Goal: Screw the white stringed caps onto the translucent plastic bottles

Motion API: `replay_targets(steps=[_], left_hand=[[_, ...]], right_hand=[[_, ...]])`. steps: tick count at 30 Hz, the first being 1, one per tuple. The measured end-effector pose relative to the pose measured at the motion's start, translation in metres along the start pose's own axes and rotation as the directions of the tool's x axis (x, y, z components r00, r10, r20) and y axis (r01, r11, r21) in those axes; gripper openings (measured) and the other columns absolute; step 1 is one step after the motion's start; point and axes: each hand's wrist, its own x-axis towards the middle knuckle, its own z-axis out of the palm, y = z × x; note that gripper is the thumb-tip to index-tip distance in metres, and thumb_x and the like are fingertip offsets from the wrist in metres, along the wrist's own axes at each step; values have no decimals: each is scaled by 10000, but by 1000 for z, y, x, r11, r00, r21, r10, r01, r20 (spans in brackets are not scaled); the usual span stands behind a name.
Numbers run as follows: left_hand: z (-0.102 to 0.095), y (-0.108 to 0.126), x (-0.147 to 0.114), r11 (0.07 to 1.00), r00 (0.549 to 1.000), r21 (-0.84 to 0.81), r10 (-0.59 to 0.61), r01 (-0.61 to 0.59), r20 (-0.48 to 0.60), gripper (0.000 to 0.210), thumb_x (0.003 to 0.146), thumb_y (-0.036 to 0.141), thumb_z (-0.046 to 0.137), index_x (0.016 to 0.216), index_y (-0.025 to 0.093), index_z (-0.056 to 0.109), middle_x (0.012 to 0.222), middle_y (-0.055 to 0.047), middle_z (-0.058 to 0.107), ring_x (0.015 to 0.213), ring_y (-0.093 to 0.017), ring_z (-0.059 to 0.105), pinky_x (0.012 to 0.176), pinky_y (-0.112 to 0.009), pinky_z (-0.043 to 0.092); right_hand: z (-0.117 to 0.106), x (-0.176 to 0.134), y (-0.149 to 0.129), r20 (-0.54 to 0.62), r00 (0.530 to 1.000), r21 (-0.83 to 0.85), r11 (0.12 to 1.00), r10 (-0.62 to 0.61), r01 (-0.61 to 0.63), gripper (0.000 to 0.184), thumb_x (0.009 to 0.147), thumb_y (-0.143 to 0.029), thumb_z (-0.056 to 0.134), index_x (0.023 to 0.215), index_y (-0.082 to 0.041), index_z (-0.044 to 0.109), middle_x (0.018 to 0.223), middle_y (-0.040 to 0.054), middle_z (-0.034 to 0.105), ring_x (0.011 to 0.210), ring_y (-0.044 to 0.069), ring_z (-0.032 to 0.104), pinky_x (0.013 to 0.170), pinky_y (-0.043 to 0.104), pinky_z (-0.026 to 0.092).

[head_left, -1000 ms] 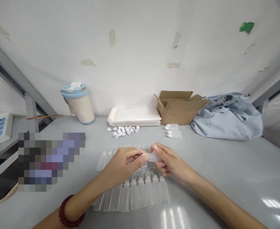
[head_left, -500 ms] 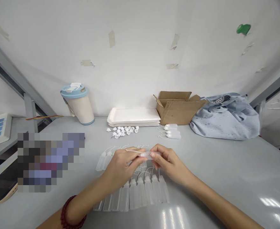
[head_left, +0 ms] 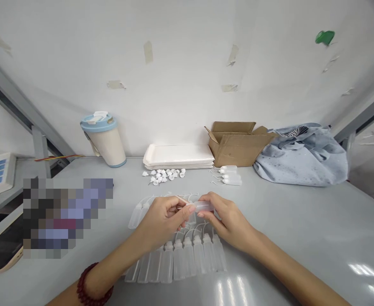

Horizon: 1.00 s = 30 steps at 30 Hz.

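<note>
Between my two hands lies a small translucent plastic squeeze bottle, held level above the table. My left hand pinches its neck end, where a thin pale tube pokes out past the fingers; the cap area is hidden by them. The body of that bottle sits in the fingers of my right hand. Below the hands, a row of similar bottles lies flat with thin strips curving from their necks. Another row of bottles is behind, partly covered by my left hand.
Small white caps are scattered before a stack of white padded envelopes. Several finished-looking small bottles lie near an open cardboard box. A tumbler stands left; a grey-blue cloth bag is right.
My left fingers have shifted their grip around the bottle's neck, and the tube now tilts more steeply. My right hand has moved slightly back, showing more of the bottle's body.
</note>
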Motion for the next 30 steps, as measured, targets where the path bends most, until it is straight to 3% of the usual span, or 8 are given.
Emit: replay_targets(steps=[4,6,9,11,20,25,27,30], left_hand=[[1,-1,-1,998,999,45,33,-33,5,285,861,382,511,723,158,619,616,12,558,536,-108,534,519,-217,453],[1,-3,-1,972,986,171,164,-162,-1,278,872,349,501,709,161,624,604,3,559,550,-119,528,532,-229,446],[-2,-5,-1,835,908,383,418,-396,28,246,871,285,509,707,159,642,637,-25,591,624,-147,540,597,-256,441],[-4,-4,0,769,869,438,491,-466,63,207,871,254,511,766,152,657,686,-37,618,654,-150,544,624,-260,436],[-2,3,-2,938,983,297,158,-179,95,322,912,331,433,706,152,603,641,15,573,612,-105,545,552,-194,407],[0,0,-3,931,974,298,170,-208,148,408,932,345,400,593,149,514,556,25,515,516,-88,484,493,-193,368],[2,-3,-3,852,937,389,319,-350,143,389,936,292,405,590,149,512,545,21,500,515,-94,459,506,-209,357],[3,-11,-3,603,794,560,580,-569,182,287,932,195,406,686,141,543,626,-12,536,572,-120,448,546,-242,352]], right_hand=[[1,-1,2,-35,994,-94,990,-107,103,223,944,-333,369,953,-174,526,757,48,539,649,167,491,574,271,366],[0,-1,-2,-9,999,13,999,-34,34,262,956,-344,335,892,-182,531,726,30,541,623,152,491,570,261,369],[-3,-1,-10,76,991,150,982,107,-118,324,959,-369,321,817,-179,542,699,13,550,617,140,501,569,251,376],[-5,-1,-13,92,986,163,974,142,-156,330,955,-371,335,804,-173,551,689,8,546,617,138,497,569,251,374],[-2,-4,-6,-65,993,64,992,-102,106,202,947,-271,379,992,-159,542,761,24,534,657,139,490,604,252,391],[-3,-3,-9,11,1000,189,982,5,-7,267,957,-309,348,881,-159,556,729,8,534,640,124,483,607,246,378],[-5,-2,-10,85,993,276,955,87,-108,312,954,-353,352,794,-165,542,666,-16,499,599,111,452,578,236,359],[-6,-1,-9,157,976,377,904,153,-202,373,936,-422,373,683,-173,483,581,-51,377,526,90,359,510,220,306]])
